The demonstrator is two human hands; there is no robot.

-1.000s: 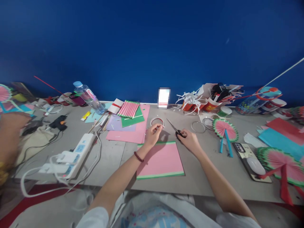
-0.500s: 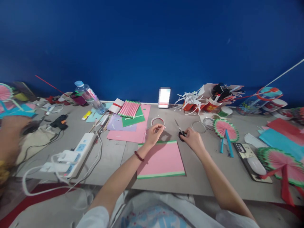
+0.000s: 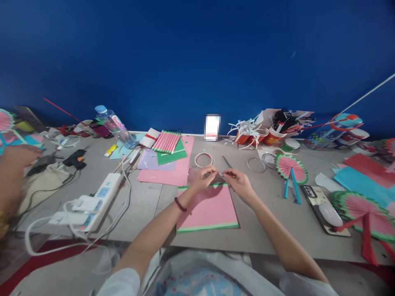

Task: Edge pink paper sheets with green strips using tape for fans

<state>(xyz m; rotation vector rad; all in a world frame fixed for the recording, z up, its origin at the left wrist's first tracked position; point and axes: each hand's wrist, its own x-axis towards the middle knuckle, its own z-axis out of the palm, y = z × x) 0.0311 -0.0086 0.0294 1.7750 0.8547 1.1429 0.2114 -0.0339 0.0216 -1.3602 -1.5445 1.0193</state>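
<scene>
My left hand (image 3: 203,180), with a beaded bracelet on its wrist, pinches one end of a small whitish strip (image 3: 220,175). The fingers of my right hand (image 3: 240,184) close on its other end. Both hands hover over the far edge of a pink sheet (image 3: 206,209) with green borders, which lies flat on the table. Behind my right hand rest the scissors (image 3: 226,161); only the blades show, and their handles are hidden. A thin white ring like a tape roll (image 3: 203,159) lies just beyond my left hand.
Left of the sheet are a power strip (image 3: 105,199) with cables, stacked coloured paper (image 3: 160,176) and a leaning bottle (image 3: 115,125). At right lie a phone (image 3: 311,199), a mouse (image 3: 329,214) and paper fans (image 3: 291,168). Another person's arm (image 3: 18,172) reaches in at far left.
My right hand has let go of the scissors, leaving them on the table, and moved left to meet my left hand at the strip. My left hand has shifted slightly right and down.
</scene>
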